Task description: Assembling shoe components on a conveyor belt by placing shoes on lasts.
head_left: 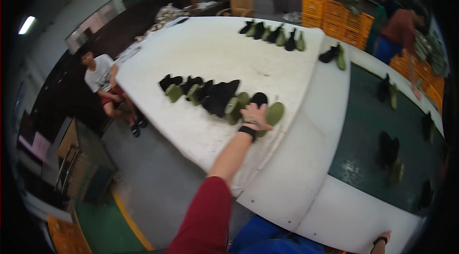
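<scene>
ITEM: 1 green-soled black boot (275, 113), near right edge of white table (201, 48) | Left hand (256, 115) spread over boot, grip unconfirmed | Right hand (386, 236) right of table, state we cannot tell | HANDLING: we judge light, stiff-soled; grasp soft upper (259, 97)

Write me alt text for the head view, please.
The person's left hand touches black-and-green footwear in a row on a white table; the right hand is at the lower right. More pairs sit on a green surface, beside a bending co-worker.
</scene>
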The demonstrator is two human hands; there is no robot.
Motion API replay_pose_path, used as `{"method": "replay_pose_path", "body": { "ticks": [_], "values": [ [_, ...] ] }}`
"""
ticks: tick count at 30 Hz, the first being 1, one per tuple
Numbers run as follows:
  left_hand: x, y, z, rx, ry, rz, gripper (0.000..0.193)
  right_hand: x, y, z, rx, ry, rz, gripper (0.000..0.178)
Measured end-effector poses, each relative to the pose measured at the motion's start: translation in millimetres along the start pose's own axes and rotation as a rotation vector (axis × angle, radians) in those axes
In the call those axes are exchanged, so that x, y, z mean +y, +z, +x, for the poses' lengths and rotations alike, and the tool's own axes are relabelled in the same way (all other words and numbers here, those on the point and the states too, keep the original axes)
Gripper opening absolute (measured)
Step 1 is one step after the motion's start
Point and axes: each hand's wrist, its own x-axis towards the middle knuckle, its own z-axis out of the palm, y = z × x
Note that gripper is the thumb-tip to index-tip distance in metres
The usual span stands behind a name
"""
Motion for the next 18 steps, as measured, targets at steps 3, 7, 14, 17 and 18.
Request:
{"method": "replay_pose_path", "body": {
  "ticks": [3, 7, 14, 17, 18],
  "values": [
    [11.6, -17.1, 17.0, -0.164, -0.302, -0.076, 0.080, -55.0, -62.6, 18.3, 0.032, -0.173, 0.064, 0.045],
    [1.0, -10.4, 6.5, -0.044, -0.185, -0.147, 0.036, -53.1, -107.5, 25.6, 0.039, -0.277, 0.126, 0.045],
    [36.7, 8.9, -45.7, 0.270, 0.025, -0.148, 0.012, -1.8, -120.3, 17.1, -0.002, -0.386, 0.232, 0.046],
    [43.4, 18.5, -80.9, 0.263, 0.140, -0.189, 0.018, 1.5, -137.7, -3.5, -0.023, -0.447, 0.282, 0.046],
    [55.6, 17.0, -95.5, 0.252, 0.211, -0.183, 0.019, 7.8, -141.7, -12.5, -0.034, -0.457, 0.295, 0.046]
  ]
}}
